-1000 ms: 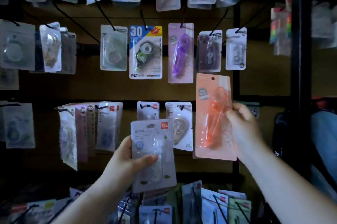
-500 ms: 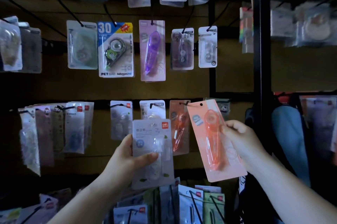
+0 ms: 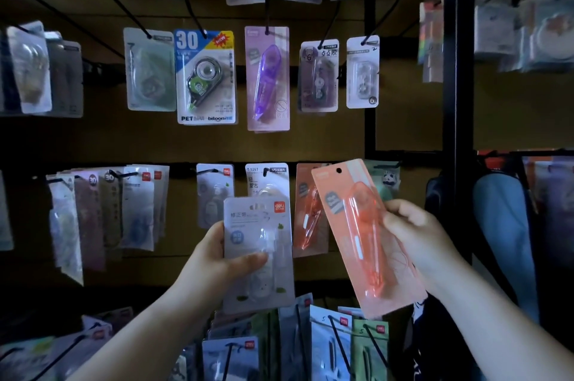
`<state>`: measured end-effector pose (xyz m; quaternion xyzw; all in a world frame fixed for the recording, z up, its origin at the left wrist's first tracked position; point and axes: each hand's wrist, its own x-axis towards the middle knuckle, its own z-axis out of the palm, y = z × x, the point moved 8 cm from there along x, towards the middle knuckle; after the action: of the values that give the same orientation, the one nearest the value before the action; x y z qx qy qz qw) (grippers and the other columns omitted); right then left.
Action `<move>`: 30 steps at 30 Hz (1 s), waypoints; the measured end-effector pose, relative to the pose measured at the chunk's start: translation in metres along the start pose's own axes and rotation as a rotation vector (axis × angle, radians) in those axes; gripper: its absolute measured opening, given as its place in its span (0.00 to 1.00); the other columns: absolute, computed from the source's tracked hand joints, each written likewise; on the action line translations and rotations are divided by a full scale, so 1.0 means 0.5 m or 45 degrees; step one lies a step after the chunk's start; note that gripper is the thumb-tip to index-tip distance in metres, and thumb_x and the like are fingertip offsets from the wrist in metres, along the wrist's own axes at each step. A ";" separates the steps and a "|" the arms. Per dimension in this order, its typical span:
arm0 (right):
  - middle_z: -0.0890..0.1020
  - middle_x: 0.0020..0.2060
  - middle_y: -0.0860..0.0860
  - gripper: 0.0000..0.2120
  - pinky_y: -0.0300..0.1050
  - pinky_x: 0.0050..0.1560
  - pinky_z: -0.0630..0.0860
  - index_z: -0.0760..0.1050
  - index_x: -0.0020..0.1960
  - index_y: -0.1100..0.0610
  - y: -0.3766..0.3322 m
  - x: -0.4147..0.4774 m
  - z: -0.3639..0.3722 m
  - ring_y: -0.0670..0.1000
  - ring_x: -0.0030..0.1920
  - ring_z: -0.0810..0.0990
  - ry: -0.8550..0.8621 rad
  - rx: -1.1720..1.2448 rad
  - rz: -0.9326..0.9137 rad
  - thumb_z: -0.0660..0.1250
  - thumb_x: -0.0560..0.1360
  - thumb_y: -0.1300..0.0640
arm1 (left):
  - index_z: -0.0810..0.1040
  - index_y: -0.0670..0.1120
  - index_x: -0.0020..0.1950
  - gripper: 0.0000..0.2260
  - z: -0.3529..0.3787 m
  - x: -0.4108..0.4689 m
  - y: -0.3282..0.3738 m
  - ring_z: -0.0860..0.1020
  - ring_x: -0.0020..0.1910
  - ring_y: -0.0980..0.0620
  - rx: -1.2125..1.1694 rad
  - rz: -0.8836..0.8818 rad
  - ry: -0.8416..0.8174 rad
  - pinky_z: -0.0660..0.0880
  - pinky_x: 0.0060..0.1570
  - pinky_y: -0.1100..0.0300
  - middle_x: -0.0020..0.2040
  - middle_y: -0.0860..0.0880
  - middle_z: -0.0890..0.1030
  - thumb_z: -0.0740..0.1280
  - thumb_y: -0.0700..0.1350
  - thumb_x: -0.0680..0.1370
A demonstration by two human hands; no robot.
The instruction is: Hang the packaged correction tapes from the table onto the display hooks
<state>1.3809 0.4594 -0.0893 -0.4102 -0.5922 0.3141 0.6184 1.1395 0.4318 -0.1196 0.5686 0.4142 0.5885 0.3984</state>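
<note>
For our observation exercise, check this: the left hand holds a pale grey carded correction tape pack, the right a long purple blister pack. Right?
Not quite: the head view shows the right hand holding a long orange blister pack, not purple. The left hand does hold the pale grey carded correction tape pack.

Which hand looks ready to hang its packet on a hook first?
Probably the right hand: its long orange plastic packet is raised, its punched hole just beside the matching orange packet already hanging. The left hand holds its pale grey packet lower.
</note>
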 end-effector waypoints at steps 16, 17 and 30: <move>0.74 0.33 0.46 0.04 0.34 0.29 0.66 0.71 0.45 0.54 0.041 0.065 0.063 0.43 0.31 0.71 0.122 -0.192 -0.046 0.60 0.77 0.60 | 0.74 0.49 0.48 0.14 -0.022 0.017 -0.001 0.85 0.36 0.51 0.019 0.057 0.019 0.80 0.34 0.55 0.36 0.52 0.86 0.68 0.33 0.69; 0.73 0.32 0.47 0.03 0.35 0.30 0.64 0.71 0.45 0.55 0.044 0.075 0.071 0.43 0.31 0.69 0.125 -0.217 -0.052 0.60 0.77 0.60 | 0.74 0.50 0.48 0.14 -0.024 0.017 -0.004 0.85 0.36 0.52 0.024 0.055 0.023 0.81 0.34 0.55 0.36 0.52 0.85 0.68 0.33 0.69; 0.77 0.57 0.58 0.14 0.40 0.44 0.68 0.71 0.62 0.64 0.085 0.141 0.096 0.50 0.49 0.73 0.324 -0.488 -0.063 0.60 0.77 0.62 | 0.73 0.51 0.48 0.15 -0.095 0.031 -0.014 0.84 0.34 0.55 0.055 0.092 0.077 0.80 0.30 0.59 0.36 0.55 0.85 0.68 0.33 0.68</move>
<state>1.3445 0.5473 -0.0949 -0.5418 -0.5682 0.1265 0.6063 1.0916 0.4470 -0.1214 0.5737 0.4179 0.6103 0.3519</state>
